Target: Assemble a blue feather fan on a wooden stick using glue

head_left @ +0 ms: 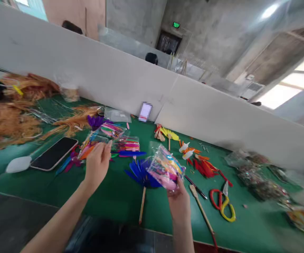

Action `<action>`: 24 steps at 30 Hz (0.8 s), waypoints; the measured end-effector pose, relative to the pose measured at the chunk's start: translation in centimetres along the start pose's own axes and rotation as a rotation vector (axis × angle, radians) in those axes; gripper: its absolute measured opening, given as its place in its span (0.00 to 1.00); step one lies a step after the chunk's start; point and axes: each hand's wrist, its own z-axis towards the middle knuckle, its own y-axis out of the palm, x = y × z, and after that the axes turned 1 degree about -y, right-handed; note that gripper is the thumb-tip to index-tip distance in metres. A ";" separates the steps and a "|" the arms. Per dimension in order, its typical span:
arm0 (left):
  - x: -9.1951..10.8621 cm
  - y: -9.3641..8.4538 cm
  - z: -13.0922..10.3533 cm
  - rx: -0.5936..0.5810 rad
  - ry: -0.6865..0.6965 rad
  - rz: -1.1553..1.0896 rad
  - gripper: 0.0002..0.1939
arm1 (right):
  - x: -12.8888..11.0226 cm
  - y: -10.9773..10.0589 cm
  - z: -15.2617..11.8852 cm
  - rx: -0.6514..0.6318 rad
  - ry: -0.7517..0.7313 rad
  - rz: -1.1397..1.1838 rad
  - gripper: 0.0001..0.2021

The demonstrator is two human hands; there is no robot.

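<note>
My right hand (177, 198) grips the lower edge of a clear plastic packet (166, 167) of pink, orange, yellow and blue feathers, held over the table. My left hand (98, 163) is closed, thumb against fingers, beside more packets of colored feathers; what it holds, if anything, is hidden. Just behind it lie a feather packet (112, 130) and another packet (127, 144). Between my hands, a fan of blue feathers (141, 174) on a wooden stick (142, 205) lies on the green table (115, 207). One loose blue feather (132, 153) rests above the fan.
Left: a black phone (55, 153), a white paddle-shaped item (19, 164) and orange fibers (12, 123). Right: scissors (223, 203), a wooden stick (202, 211), a pen (196, 187), glue bottles (188, 154), red feathers (206, 167) and plastic bags (263, 182). A white partition (115, 75) stands behind.
</note>
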 end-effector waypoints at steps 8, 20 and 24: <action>-1.5 -2.2 0.0 0.024 -0.119 0.143 0.20 | -0.3 7.1 6.3 -0.135 -0.022 -0.125 0.24; 2.3 2.3 -4.6 -0.296 -0.316 -0.204 0.19 | -0.1 7.4 -3.1 -0.619 0.098 -0.379 0.25; 3.8 3.4 -7.6 -0.656 -0.192 -0.314 0.19 | 1.1 5.2 -5.1 -0.307 0.028 -0.505 0.26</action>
